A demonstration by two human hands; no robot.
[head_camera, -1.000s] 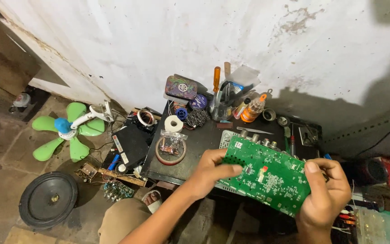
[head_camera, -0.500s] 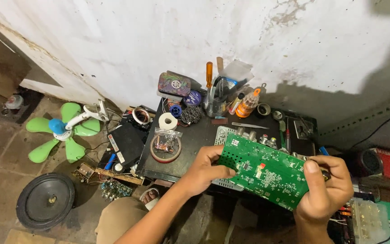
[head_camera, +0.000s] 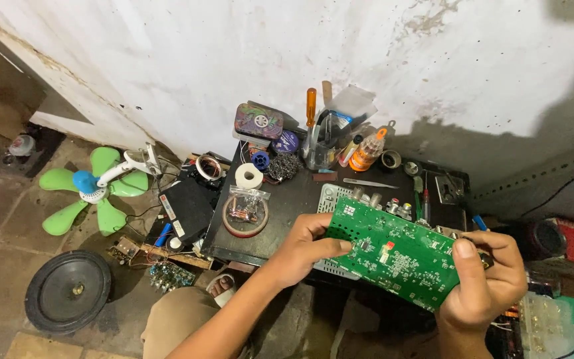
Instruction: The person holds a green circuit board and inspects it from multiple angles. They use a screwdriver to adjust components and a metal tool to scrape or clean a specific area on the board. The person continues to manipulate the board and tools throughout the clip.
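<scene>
You have the flat green rectangular circuit board (head_camera: 396,258) pinched between both hands just above the near edge of the low black worktable (head_camera: 287,199): your left hand (head_camera: 303,247) is clamped on its left edge, your right hand (head_camera: 483,282) on its right end, thumb on top. It looks light, stiff and fragile, so grip the bare edges, not the small components; farther back, an orange-handled screwdriver (head_camera: 311,106) stands among bottles by the white wall

The circuit board (head_camera: 396,256) is bright green, speckled with small silver solder points and one red-and-white component. The surface (head_camera: 300,199) beneath is black. A screwdriver (head_camera: 311,106) has an orange handle, the glue bottle (head_camera: 369,151) is orange too. The fan (head_camera: 94,189) has light green blades around a blue hub. The wall (head_camera: 234,53) is stained white.
</scene>
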